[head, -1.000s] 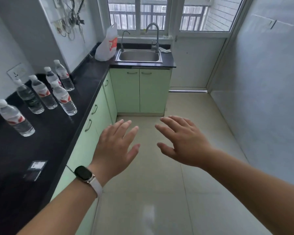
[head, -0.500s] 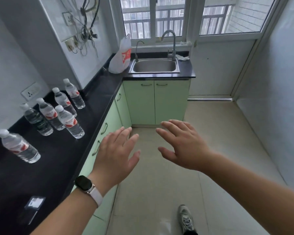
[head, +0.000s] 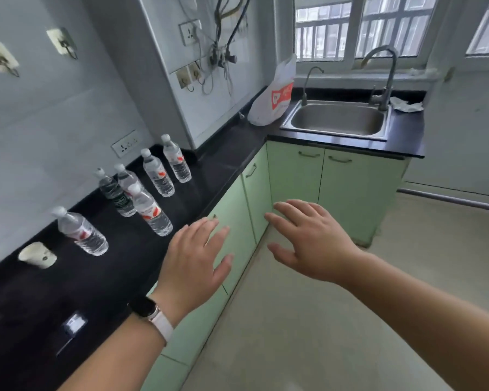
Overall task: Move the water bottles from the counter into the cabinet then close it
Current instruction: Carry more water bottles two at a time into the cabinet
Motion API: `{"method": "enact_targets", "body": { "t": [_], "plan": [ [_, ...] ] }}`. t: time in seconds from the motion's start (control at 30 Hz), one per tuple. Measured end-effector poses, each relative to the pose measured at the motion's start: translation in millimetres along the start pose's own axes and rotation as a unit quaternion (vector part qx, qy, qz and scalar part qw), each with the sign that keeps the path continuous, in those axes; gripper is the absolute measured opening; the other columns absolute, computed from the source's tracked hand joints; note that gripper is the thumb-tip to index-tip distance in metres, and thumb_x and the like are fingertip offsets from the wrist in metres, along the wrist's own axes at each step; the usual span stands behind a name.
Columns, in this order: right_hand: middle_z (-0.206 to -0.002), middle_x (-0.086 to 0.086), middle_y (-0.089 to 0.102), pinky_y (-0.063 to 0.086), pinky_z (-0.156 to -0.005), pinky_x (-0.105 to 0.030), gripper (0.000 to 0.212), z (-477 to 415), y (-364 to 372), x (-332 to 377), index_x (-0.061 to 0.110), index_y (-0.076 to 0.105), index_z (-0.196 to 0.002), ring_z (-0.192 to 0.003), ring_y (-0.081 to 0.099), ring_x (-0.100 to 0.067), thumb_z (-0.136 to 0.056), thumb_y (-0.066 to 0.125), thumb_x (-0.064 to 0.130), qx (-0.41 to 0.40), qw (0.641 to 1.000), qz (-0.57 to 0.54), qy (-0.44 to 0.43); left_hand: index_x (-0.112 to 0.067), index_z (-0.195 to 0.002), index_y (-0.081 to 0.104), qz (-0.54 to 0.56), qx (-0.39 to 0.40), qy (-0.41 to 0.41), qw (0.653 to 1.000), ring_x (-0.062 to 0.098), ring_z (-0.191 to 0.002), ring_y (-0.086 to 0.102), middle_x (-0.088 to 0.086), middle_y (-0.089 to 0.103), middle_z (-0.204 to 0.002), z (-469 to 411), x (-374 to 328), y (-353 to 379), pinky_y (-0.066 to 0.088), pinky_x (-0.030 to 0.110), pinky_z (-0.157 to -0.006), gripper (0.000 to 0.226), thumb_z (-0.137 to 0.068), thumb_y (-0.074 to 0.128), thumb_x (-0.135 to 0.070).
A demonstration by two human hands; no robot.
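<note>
Water bottles [head: 152, 214] on counter [head: 223, 162], near left hand [head: 194, 263]

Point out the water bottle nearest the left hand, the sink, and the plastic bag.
nearest water bottle [head: 150, 211]: head view, on its red-and-white label.
sink [head: 336, 121]: head view, on the bare basin floor.
plastic bag [head: 266, 113]: head view, on its white side below the red print.

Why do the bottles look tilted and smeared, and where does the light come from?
Head view: the wide-angle lens leans the water bottles outward; motion blur softens the cup; daylight enters through the window, leaving a sheen on the counter.
</note>
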State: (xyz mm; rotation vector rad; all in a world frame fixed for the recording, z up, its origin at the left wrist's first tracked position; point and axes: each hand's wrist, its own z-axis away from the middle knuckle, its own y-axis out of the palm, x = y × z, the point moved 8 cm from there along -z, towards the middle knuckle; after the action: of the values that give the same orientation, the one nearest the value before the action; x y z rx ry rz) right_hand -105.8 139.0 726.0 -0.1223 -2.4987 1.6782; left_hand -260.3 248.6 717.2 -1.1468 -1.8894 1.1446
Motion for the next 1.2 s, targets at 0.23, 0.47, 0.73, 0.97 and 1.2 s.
{"method": "enact_targets", "body": {
  "t": [0.23,0.47,0.73,0.97,1.2],
  "plan": [
    [-0.137,-0.005,0.057,0.039,-0.106,-0.044,0.058,-54.0,34.4,15.8,0.021,0.055,-0.137,-0.128,0.050,-0.029,-0.092,0.041,0.056,0.037,0.996,-0.049,-0.058,-0.011,-0.127,0.065,-0.044,0.014,-0.080,0.996,0.035,-0.123,0.058,0.012,0.064,-0.130,5.0,51.9,3.3,0.045,0.051,-0.103,0.049,-0.092,0.052,-0.041],
    [-0.135,-0.005,0.058,0.041,-0.104,-0.043,0.058,-114.5,69.1,55.1,0.021,0.056,-0.135,-0.126,0.052,-0.029,-0.091,0.042,0.056,0.059,0.989,-0.056,-0.121,-0.011,-0.127,0.065,-0.042,0.012,-0.155,0.987,0.033,-0.124,0.056,0.011,0.064,-0.130,26.0,117.5,19.2,0.047,0.053,-0.102,0.049,-0.092,0.051,-0.042],
    [-0.136,-0.001,0.057,0.042,-0.103,-0.041,0.061,-204.7,134.7,97.7,0.022,0.055,-0.137,-0.127,0.051,-0.026,-0.091,0.040,0.058,0.100,0.984,-0.052,-0.137,-0.010,-0.127,0.067,-0.025,0.038,-0.248,0.968,0.036,-0.123,0.059,0.013,0.065,-0.129,47.9,240.2,59.3,0.048,0.050,-0.099,0.053,-0.092,0.047,-0.044],
    [-0.138,0.002,0.054,0.041,-0.103,-0.041,0.066,-272.0,213.9,134.4,0.022,0.051,-0.139,-0.128,0.050,-0.025,-0.089,0.037,0.062,0.153,0.981,-0.088,-0.080,-0.007,-0.125,0.067,0.022,0.036,-0.322,0.946,0.034,-0.117,0.062,0.014,0.066,-0.126,76.3,340.6,101.8,0.051,0.048,-0.094,0.054,-0.091,0.048,-0.045],
    [-0.145,0.005,0.045,0.040,-0.106,-0.038,0.065,-309.8,278.4,144.3,0.025,0.039,-0.145,-0.133,0.042,-0.019,-0.090,0.054,0.056,0.229,0.950,-0.201,0.069,-0.007,-0.123,0.066,0.104,0.026,-0.445,0.889,0.034,-0.108,0.063,0.009,0.068,-0.119,122.0,420.0,140.3,0.053,0.047,-0.087,0.048,-0.091,0.057,-0.041]
  ]
}}
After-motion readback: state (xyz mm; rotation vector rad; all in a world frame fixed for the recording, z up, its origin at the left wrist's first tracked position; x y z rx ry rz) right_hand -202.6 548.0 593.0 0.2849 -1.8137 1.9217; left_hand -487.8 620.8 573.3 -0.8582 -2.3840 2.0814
